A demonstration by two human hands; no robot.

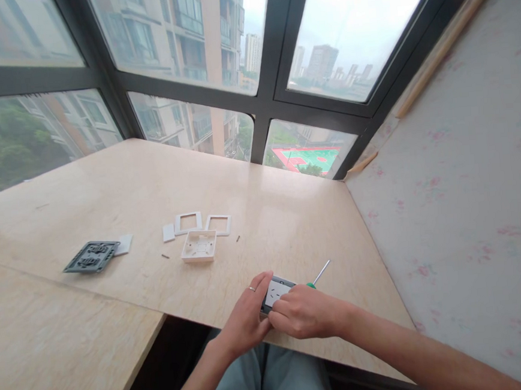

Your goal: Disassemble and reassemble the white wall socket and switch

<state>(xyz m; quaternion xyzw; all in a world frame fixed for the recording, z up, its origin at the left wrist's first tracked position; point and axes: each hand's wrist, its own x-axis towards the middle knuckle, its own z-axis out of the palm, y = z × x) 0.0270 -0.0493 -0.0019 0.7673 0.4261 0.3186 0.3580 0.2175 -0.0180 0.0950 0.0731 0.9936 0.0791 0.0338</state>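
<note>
A wall socket (278, 291) with a white slotted face and a dark grey frame sits between my hands at the table's near edge. My left hand (246, 309) grips its left side, thumb below and fingers along the upper edge. Curled fingers of my right hand (302, 312) press on its lower right part and hide that corner. Just beyond my right hand is a screwdriver (323, 271), its shaft pointing away to the right. Most of its green handle is hidden behind the hand.
A white mounting box (199, 246), two white frames (188, 223) (219, 224) and a small white plate (168, 233) lie ahead. Screws (165, 256) (238, 239) lie nearby. Farther left, a dark grey panel (93, 257) overlaps a white plate (124, 245). A papered wall (450, 204) bounds the right.
</note>
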